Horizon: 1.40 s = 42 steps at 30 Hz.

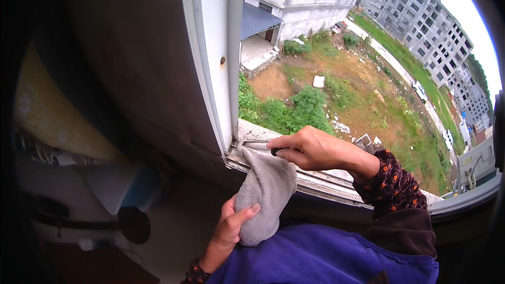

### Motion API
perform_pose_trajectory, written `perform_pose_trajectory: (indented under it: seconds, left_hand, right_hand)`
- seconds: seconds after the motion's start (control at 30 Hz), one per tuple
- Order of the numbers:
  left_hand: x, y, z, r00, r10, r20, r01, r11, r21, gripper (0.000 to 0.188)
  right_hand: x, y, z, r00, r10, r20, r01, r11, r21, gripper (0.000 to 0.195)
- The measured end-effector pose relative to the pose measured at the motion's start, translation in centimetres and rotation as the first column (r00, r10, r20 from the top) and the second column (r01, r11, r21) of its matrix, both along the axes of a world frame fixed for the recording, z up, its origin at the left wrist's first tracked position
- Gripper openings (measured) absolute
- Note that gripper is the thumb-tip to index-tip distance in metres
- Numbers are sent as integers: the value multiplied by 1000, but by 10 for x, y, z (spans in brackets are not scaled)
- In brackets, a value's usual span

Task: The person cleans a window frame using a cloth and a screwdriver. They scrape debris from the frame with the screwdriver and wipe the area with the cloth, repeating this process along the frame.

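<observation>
My left hand (229,223) grips the lower part of a grey terry cloth (263,199), thumb on top. The cloth stretches up to the corner of a dirty sliding-window track (329,181), where its upper end lies in the grooves. In my right hand (317,149) is a small tool with a black handle (278,151). A thin shaft seems to run from it toward the corner beside the cloth; its tip cannot be made out. The white window jamb (215,51) rises from that corner and has a rusty screw hole.
The window opening drops to a weedy yard (339,94) with rubble, below concrete buildings (426,27). Inside, at lower left, a dark round-ended object (134,225) and a cord lie in shadow. A purple apron (307,256) covers my front, close below the sill.
</observation>
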State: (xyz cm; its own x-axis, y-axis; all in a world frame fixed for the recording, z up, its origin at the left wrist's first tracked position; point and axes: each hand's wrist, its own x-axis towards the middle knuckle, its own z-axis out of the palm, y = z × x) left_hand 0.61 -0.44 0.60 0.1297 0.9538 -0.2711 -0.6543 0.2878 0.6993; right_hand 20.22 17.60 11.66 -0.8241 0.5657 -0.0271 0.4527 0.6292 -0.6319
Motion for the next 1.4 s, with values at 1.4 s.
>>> perform_pose_trajectory:
  seconds: [1.4]
  left_hand:
    - [8,11,7,1000,-20,13,20,1000,15,48]
  right_hand:
    - [15,-44,-76,827,-437,-354,224,833,-506,38]
